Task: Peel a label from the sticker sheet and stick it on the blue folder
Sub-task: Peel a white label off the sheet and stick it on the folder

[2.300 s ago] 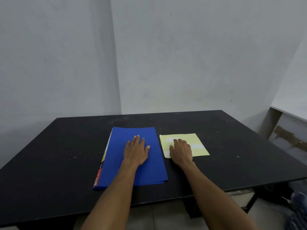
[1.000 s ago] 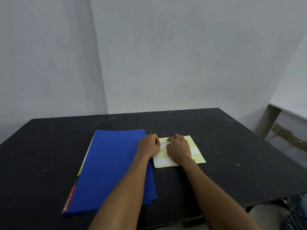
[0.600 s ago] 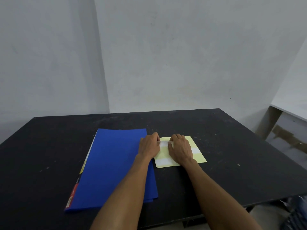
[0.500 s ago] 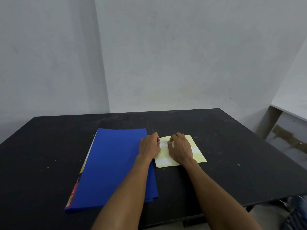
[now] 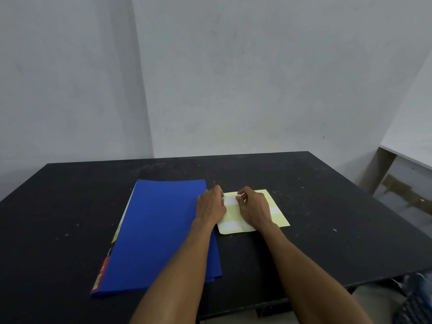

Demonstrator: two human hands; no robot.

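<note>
Sticker sheet [image 5: 279, 219] lies flat on the surface [image 5: 327, 206], just right of the blue folder [image 5: 161, 230]. Left hand [image 5: 210, 206] pins its left edge; right hand [image 5: 253, 206] pinches the top label [image 5: 230, 200], long axis left-right.

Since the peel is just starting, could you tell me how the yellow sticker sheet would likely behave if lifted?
The sticker sheet looks thin and lies flat, so probably floppy and light. Both the left hand and right hand rest on it, suggesting it slides on the table unless pinned.
</note>
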